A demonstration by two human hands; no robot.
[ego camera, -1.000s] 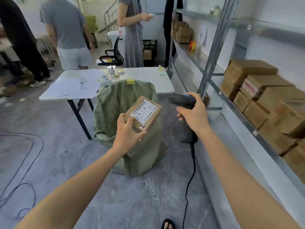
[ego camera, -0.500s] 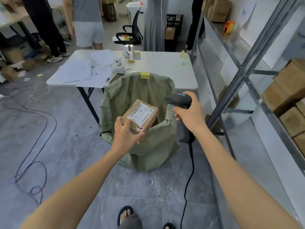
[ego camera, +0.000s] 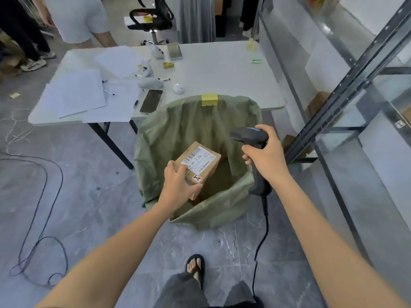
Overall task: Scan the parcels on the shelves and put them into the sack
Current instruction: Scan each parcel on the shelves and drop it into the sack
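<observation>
Parcel (ego camera: 201, 165): a small brown cardboard box that we hold tilted over the open mouth of the sack (ego camera: 191, 130), labelled face up. Our left hand (ego camera: 180, 185) grips its near corner, fingers (ego camera: 176, 168) curled over the top edge and thumb along the near side. The white label carries a barcode and rows of small print we cannot read with confidence. Below it sits a small red-edged sticker with a dark mark.

Nearest us, a sandalled foot (ego camera: 195, 266) stands on the grey floor, just short of the sack. Our right hand (ego camera: 265, 158) is right of the parcel and apart from it, fingers wrapped round the handle of the black scanner (ego camera: 249, 135), whose head points left over the sack. Its cable (ego camera: 262, 230) drops to the floor beside our right leg.

The sack is green and gapes wide. Its near rim slumps low and its far rim is fixed to the table (ego camera: 222, 70) edge with yellow tape (ego camera: 209, 100). Under the parcel is the sack's dark hollow. A shelf upright (ego camera: 347, 85) stands close on the sack's right. On its left the floor lies open, with a loose wire (ego camera: 42, 196) looped further out.

On the table lie papers (ego camera: 75, 94), a phone (ego camera: 151, 101) and a green note (ego camera: 256, 60) whose writing is blurred. Beyond it stand people, seen only in part.
</observation>
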